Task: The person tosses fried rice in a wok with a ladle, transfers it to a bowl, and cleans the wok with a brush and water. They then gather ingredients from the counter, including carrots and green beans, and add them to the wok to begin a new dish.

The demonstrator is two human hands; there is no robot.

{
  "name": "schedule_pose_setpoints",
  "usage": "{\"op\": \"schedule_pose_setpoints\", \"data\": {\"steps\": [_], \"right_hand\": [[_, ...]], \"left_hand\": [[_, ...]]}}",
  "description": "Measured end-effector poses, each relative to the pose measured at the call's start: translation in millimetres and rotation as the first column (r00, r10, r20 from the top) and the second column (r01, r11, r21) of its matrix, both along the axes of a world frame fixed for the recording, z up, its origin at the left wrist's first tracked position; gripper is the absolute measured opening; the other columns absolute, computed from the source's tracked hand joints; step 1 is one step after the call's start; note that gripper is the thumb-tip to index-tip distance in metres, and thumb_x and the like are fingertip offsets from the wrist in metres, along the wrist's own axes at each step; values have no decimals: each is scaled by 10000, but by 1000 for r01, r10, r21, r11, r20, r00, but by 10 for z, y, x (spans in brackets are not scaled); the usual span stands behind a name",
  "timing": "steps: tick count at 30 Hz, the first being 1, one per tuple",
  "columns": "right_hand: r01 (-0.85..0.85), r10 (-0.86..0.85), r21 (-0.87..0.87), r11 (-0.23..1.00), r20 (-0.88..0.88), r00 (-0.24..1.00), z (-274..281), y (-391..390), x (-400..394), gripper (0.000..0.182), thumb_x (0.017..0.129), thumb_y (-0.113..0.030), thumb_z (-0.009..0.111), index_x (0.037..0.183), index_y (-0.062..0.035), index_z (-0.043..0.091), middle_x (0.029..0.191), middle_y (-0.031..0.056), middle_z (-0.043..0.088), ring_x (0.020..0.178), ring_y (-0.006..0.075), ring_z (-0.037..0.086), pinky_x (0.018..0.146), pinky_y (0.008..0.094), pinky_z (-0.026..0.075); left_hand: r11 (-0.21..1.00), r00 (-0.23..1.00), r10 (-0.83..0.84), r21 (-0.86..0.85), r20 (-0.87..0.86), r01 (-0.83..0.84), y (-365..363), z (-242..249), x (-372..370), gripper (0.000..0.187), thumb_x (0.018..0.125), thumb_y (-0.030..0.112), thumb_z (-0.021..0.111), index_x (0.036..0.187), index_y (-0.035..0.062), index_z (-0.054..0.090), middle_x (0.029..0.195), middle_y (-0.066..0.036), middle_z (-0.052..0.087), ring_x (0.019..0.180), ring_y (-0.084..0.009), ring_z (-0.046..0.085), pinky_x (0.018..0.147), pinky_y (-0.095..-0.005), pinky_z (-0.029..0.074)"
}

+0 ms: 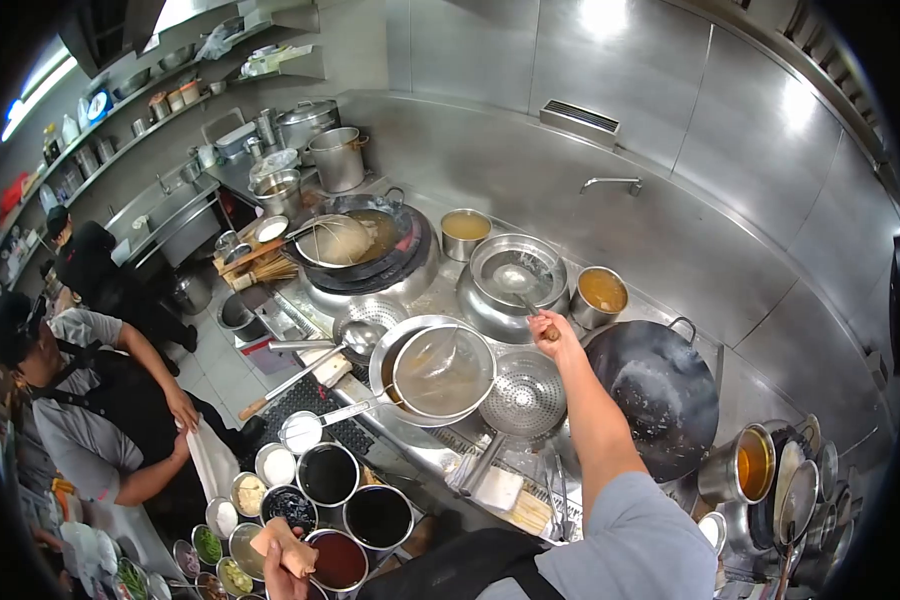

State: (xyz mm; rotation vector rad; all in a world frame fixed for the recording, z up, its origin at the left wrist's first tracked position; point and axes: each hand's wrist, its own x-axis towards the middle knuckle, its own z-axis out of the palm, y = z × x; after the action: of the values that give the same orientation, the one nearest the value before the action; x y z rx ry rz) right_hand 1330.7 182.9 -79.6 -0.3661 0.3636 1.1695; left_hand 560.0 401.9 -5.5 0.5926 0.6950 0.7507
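Observation:
My right hand [547, 332] is wrapped round the handle of a ladle [518, 284]. The ladle's bowl dips into a steel basin [485, 262] of liquid on a round stand. To the right of my forearm, a blackened wok [662, 405] gives off wisps of steam or smoke. My left hand [288, 562] is low in the view beside the sauce pots, its fingers curled; a pale tan shape shows there, but I cannot make out what it is. Close by are a pot of dark red sauce [339, 557] and a pot of black liquid [379, 516].
A second wok [355, 262] at the left holds a strainer [336, 240]. A mesh sieve [444, 370] lies over a bowl, next to a perforated skimmer [523, 394]. Pots of yellowish liquid [465, 229] and orange liquid [602, 291] flank the basin. A co-worker [120, 390] stands at the left, holding a cloth.

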Motion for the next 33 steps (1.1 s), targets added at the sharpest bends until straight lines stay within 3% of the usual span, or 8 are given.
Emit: {"op": "schedule_pose_setpoints", "data": {"steps": [2,7,10,17,22,29,32,33], "right_hand": [[187,-167,164,969,-126,978,248,53,-371,220,1030,-144,562,1054,63,491,705,18,502,519,86,508,453,197,463],[182,-147,342,922,-127,981,731,-475,-854,371,1054,-180,529,1290,95,445,750,25,509,524,100,522,480,242,482],[194,-189,314,929,-47,981,1237,-954,-1273,308,1060,-193,538,1215,71,500,757,2,511,528,61,507,471,227,470],[246,-268,256,935,58,962,2402,-2393,-2521,279,1048,-171,552,1220,45,507,768,3,508,575,76,533,496,236,499],[316,-322,67,947,135,937,2540,-3275,-3340,266,1041,-178,566,1220,10,512,785,6,519,598,78,543,503,240,515],[459,-421,-207,864,204,884,1821,-3607,-3952,213,1036,-254,593,1030,-42,577,790,9,593,643,108,588,512,235,491],[352,3,-482,802,593,805,1774,-3573,-4241,472,1087,-482,476,1130,-31,610,794,44,654,682,139,662,576,292,553],[425,233,-540,727,776,587,1795,-3672,-4385,630,1085,-582,402,1243,-22,641,802,80,674,715,178,697,650,353,584]], "left_hand": [[999,1000,6,-36,22,-5,70,-49,-7,600,1025,418,618,1478,68,441,1161,-185,677,826,-259,730,659,-421,658],[978,950,-183,-49,253,201,239,-2,352,721,1010,469,597,1576,108,332,1226,-202,659,892,-296,715,671,-401,649],[942,897,-289,-65,336,328,195,228,829,799,919,398,670,1556,45,340,1177,-248,644,895,-311,701,669,-414,606],[736,628,-611,54,482,674,-188,269,2224,724,1017,397,583,1582,64,276,1168,-158,589,929,-279,643,687,-435,638],[417,354,-652,-74,671,906,-1278,519,3121,682,1018,467,576,1463,-17,395,1185,-159,601,979,-275,638,802,-398,593],[-72,-39,-846,-41,532,997,-3240,796,3719,768,979,740,463,1296,55,606,1507,-281,497,1393,-447,492,1152,-656,366],[-210,-57,-640,-103,766,972,-3523,678,3826,792,973,774,416,1305,88,629,1533,-316,451,1439,-467,434,1160,-689,325],[-112,-25,-810,-113,586,987,-3567,709,3805,847,945,825,387,1291,103,663,1518,-345,449,1440,-486,423,1155,-704,312]]}}
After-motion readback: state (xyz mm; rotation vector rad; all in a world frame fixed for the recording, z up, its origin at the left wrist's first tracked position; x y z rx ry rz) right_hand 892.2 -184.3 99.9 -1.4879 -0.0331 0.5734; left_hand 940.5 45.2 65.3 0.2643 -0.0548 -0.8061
